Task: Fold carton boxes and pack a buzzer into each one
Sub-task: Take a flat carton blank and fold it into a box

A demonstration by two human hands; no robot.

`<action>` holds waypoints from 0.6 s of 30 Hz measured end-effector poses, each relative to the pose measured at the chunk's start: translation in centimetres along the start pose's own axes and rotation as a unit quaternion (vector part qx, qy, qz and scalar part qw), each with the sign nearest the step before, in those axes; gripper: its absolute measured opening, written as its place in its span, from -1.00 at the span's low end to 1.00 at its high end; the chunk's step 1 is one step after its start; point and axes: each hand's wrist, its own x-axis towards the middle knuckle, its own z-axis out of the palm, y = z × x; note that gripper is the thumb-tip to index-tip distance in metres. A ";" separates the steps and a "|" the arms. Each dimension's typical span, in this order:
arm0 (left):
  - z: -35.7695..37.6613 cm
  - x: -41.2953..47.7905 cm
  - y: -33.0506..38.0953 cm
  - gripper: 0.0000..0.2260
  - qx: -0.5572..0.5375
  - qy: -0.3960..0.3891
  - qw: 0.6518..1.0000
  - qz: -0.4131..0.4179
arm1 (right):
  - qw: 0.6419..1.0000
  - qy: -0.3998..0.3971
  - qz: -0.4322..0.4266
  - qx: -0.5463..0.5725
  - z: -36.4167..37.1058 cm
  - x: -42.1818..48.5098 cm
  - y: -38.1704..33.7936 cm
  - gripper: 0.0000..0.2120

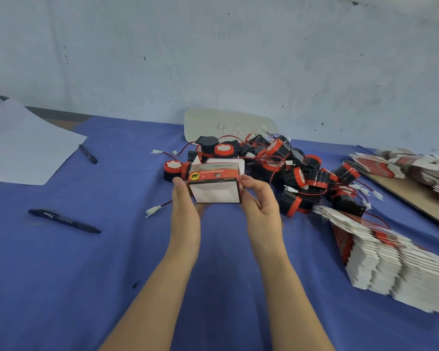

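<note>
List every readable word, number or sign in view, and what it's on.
"46", handwritten in red, a further mark unclear: pale card.
"12v reversing horn", blurred, likely: red band of the carton box; smaller print above unreadable.
Near pen: print too small.

A scuffed pale wall (213, 51) stands behind; a blue cloth (86, 274) covers the table.

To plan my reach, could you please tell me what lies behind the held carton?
A pile of red-and-black buzzers; the carton hides whatever lies directly behind it.
</note>
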 end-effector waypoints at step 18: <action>-0.8 -0.1 -1.8 -0.83 0.341 0.003 0.938 0.058 | 0.955 0.128 0.111 -0.245 -1.1 0.4 2.7 -0.73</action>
